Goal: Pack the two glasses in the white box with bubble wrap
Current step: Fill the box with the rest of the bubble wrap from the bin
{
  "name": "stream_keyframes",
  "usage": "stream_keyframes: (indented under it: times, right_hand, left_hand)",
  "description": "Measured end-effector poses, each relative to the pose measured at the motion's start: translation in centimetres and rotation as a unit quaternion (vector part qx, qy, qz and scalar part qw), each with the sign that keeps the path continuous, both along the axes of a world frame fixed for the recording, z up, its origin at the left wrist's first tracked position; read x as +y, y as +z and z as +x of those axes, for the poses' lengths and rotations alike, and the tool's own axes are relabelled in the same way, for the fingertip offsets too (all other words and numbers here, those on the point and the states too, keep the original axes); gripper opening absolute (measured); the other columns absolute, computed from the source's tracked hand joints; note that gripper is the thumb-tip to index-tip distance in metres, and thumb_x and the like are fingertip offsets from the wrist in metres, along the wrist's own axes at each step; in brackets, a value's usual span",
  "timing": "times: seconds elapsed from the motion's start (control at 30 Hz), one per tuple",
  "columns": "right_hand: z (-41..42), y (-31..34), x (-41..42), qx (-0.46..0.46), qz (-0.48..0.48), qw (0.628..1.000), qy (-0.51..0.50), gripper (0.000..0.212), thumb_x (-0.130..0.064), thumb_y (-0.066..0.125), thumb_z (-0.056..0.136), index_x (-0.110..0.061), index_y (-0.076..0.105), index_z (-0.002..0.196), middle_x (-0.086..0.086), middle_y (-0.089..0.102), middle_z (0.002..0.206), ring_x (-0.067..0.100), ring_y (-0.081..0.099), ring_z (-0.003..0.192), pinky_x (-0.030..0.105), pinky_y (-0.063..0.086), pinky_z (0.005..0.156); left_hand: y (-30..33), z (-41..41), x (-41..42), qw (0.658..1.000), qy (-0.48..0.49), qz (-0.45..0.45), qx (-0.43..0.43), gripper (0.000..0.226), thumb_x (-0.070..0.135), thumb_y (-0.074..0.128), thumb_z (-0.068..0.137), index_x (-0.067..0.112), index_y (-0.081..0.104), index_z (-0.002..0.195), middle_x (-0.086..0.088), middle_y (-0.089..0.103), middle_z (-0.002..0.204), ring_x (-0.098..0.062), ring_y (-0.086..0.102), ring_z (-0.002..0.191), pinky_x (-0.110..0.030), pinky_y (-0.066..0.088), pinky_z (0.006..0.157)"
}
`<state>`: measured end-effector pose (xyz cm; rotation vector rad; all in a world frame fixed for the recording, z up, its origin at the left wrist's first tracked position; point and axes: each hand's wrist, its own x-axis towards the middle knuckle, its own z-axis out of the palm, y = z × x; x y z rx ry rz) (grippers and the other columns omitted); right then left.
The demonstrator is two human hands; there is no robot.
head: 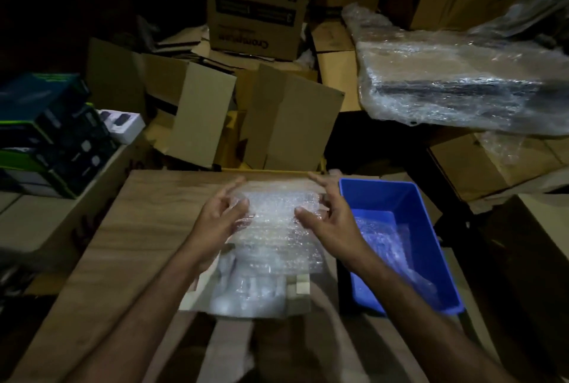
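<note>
Over the middle of the wooden desk (pixel 147 228), both hands work a sheet of bubble wrap (pixel 274 222) that lies above the open white box (pixel 197 293). The left hand (pixel 220 216) has its thumb and curled fingers pinching the sheet's left edge; the right hand (pixel 326 219) pinches the right edge, its fingers reaching toward the far side. Below the sheet, a pale wrapped bundle (pixel 246 296) sits in the near part of the box; it looks like at least one glass, though dim light and blur keep me from telling whether both are there. The main risk, as I judge it, is that the sheet gets pushed down unevenly: if one hand presses harder, the bundle could tip against the cardboard wall and leave glass touching glass without padding. The slick film may also slip from a light pinch and spring back out of the box. Just beside the right hand stands a blue bin (pixel 400 198) holding more wrap, and a careless sweep of that forearm could knock it or drag the box toward the desk edge. Poor lighting makes misjudging the box rim likely.
</note>
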<state>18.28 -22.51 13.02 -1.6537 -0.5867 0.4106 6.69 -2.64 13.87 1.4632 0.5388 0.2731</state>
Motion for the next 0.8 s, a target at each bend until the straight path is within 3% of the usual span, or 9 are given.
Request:
stream_keyframes:
  times: [0.1, 0.17, 0.23, 0.3, 0.37, 0.47, 0.6, 0.7, 0.8]
  right_hand:
    - [-0.1, -0.2, 0.2, 0.031, -0.054, 0.994, 0.091, 0.068, -0.01, 0.09, 0.073, -0.021, 0.063, 0.134, -0.01, 0.061, 0.13, 0.006, 0.068, 0.109, 0.022, 0.058, 0.09]
    - [-0.4, -0.3, 1.0, -0.026, -0.151, 0.984, 0.096, 0.065, -0.013, 0.093, 0.069, -0.023, 0.067, 0.128, -0.004, 0.062, 0.124, 0.01, 0.068, 0.104, 0.027, 0.059, 0.091]
    - [-0.4, -1.0, 2.0, -0.11, -0.224, 0.965, 0.082, 0.039, -0.022, 0.089, 0.075, -0.025, 0.075, 0.111, -0.002, 0.067, 0.109, 0.006, 0.064, 0.092, 0.025, 0.056, 0.083]
    - [-0.3, -1.2, 2.7, -0.117, -0.203, 0.968, 0.092, 0.013, -0.027, 0.082, 0.083, -0.016, 0.079, 0.084, 0.005, 0.072, 0.082, 0.011, 0.066, 0.071, 0.029, 0.052, 0.063]
    - [-0.1, -1.3, 2.9, -0.048, -0.167, 0.979, 0.108, 0.026, -0.03, 0.079, 0.087, -0.007, 0.074, 0.077, 0.015, 0.072, 0.076, 0.022, 0.068, 0.065, 0.035, 0.052, 0.058]
    - [-0.8, -1.8, 3.0, 0.111, -0.108, 0.98, 0.127, 0.027, -0.025, 0.075, 0.092, -0.001, 0.071, 0.103, 0.016, 0.075, 0.101, 0.026, 0.074, 0.092, 0.036, 0.06, 0.081]
    - [-2.2, -4.9, 4.0, 0.164, -0.056, 0.982, 0.076, 0.026, -0.013, 0.07, 0.095, 0.002, 0.061, 0.115, 0.024, 0.07, 0.108, 0.03, 0.072, 0.091, 0.045, 0.061, 0.079]
    - [-3.2, -6.8, 4.6, 0.207, -0.04, 0.977, 0.038, 0.028, -0.009, 0.071, 0.093, -0.006, 0.063, 0.12, 0.019, 0.071, 0.112, 0.029, 0.073, 0.096, 0.041, 0.062, 0.077]
    - [-4.0, -8.1, 4.7, 0.265, -0.046, 0.963, -0.006, 0.05, -0.011, 0.079, 0.087, -0.014, 0.054, 0.13, 0.015, 0.069, 0.119, 0.029, 0.074, 0.1, 0.045, 0.063, 0.081]
  left_hand:
    - [-0.2, -2.3, 1.8, 0.993, -0.115, 0.01, 0.027, 0.065, 0.016, 0.085, 0.076, 0.029, 0.061, 0.135, 0.003, 0.064, 0.134, -0.014, 0.068, 0.114, -0.033, 0.059, 0.091]
    - [-0.9, -2.7, 2.5, 0.981, -0.123, 0.126, 0.08, 0.069, 0.015, 0.093, 0.066, 0.027, 0.066, 0.128, 0.006, 0.066, 0.129, -0.011, 0.07, 0.109, -0.033, 0.06, 0.089]
    - [-1.9, -2.7, 3.4, 0.951, -0.096, 0.274, 0.112, 0.041, 0.034, 0.091, 0.07, 0.031, 0.075, 0.108, 0.006, 0.067, 0.116, -0.011, 0.067, 0.102, -0.037, 0.06, 0.087]
    - [-2.7, -3.0, 4.3, 0.935, -0.081, 0.329, 0.107, 0.023, 0.046, 0.081, 0.079, 0.03, 0.076, 0.094, 0.004, 0.059, 0.115, -0.01, 0.059, 0.106, -0.037, 0.057, 0.085]
    - [-2.5, -3.5, 4.7, 0.953, -0.101, 0.269, 0.091, 0.019, 0.042, 0.075, 0.087, 0.029, 0.074, 0.101, 0.008, 0.054, 0.129, -0.007, 0.055, 0.119, -0.034, 0.056, 0.088]
    - [-2.0, -4.3, 4.2, 0.983, -0.139, 0.096, 0.071, 0.022, 0.029, 0.06, 0.1, 0.02, 0.066, 0.119, 0.003, 0.074, 0.115, -0.012, 0.071, 0.102, -0.028, 0.059, 0.079]
    - [-4.0, -5.1, 4.1, 0.991, -0.11, 0.043, 0.07, 0.023, 0.024, 0.057, 0.102, 0.021, 0.059, 0.125, -0.002, 0.073, 0.118, -0.021, 0.071, 0.106, -0.04, 0.061, 0.083]
    - [-5.9, -5.5, 4.7, 0.992, -0.084, -0.034, 0.085, 0.032, 0.013, 0.06, 0.1, 0.017, 0.053, 0.131, -0.009, 0.069, 0.126, -0.031, 0.067, 0.114, -0.045, 0.059, 0.089]
    - [-8.1, -6.0, 5.8, 0.987, -0.086, -0.081, 0.106, 0.056, 0.006, 0.067, 0.094, 0.028, 0.04, 0.139, -0.016, 0.061, 0.132, -0.035, 0.065, 0.118, -0.043, 0.061, 0.085]
